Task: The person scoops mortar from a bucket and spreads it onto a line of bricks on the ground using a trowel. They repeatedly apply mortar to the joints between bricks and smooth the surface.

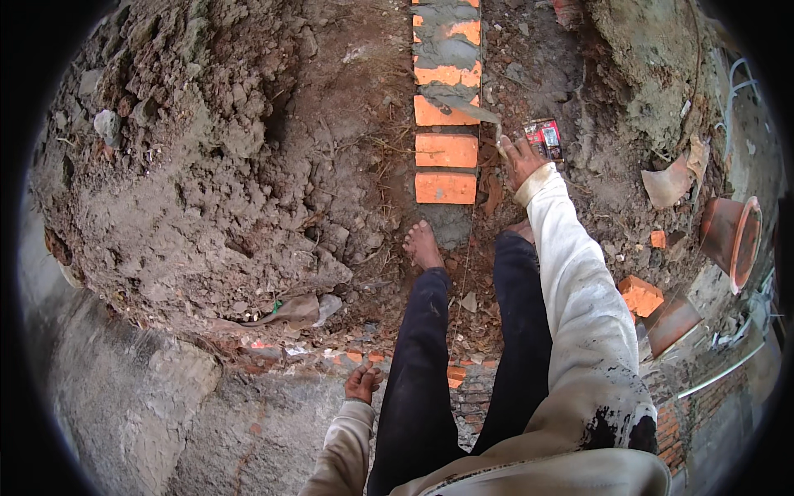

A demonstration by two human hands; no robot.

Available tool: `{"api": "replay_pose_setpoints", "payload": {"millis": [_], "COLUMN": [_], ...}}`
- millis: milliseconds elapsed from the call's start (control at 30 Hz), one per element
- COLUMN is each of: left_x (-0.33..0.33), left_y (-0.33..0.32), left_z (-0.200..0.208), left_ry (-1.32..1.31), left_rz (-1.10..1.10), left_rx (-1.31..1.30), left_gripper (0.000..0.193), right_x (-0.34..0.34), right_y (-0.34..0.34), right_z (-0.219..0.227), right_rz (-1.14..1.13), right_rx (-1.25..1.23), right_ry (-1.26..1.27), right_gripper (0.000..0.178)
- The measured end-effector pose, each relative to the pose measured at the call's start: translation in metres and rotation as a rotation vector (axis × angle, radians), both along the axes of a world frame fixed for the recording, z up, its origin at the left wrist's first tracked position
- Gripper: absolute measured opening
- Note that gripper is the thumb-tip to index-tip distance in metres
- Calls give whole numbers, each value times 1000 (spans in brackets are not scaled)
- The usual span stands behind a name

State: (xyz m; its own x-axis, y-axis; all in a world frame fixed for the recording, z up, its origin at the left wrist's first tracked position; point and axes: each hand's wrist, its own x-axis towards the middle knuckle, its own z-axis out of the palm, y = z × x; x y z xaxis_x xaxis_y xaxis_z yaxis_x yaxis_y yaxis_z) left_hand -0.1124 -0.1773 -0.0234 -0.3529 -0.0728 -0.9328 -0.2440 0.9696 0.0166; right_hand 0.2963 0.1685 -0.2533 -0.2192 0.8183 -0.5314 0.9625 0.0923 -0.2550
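Trowel [488,115] is gripped in the right hand [521,161], fingers clamped on it, blade [471,109] held over an orange brick [447,118], third from the near end; whether it's actually touching can't be told. Left hand [362,383] is held down beside the left leg [416,364], fingers curled together. Far bricks [451,75] are messily smeared with mortar [442,54].

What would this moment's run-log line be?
right hand: grip on trowel | trowel: across brick row | left hand: beside left leg | mortar: on farther bricks
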Motion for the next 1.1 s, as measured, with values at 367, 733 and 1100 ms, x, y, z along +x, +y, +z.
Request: {"api": "replay_pose_setpoints", "payload": {"millis": [367,733,1100], "left_x": [2,-9,-5], "left_y": [-7,13,22], "left_z": [1,-6,-3], "left_ry": [-10,31,-13], "left_rz": [11,-63,-90], "left_rx": [22,-27,53], "left_gripper": [32,33,37], "right_x": [-25,-123,-25], "right_y": [-20,-30,-19], "right_z": [2,-76,-51], "right_rz": [-456,-751,-544], "right_rx": [0,-48,-155], "right_ry": [254,486,148], "right_gripper": [46,39,34]}}
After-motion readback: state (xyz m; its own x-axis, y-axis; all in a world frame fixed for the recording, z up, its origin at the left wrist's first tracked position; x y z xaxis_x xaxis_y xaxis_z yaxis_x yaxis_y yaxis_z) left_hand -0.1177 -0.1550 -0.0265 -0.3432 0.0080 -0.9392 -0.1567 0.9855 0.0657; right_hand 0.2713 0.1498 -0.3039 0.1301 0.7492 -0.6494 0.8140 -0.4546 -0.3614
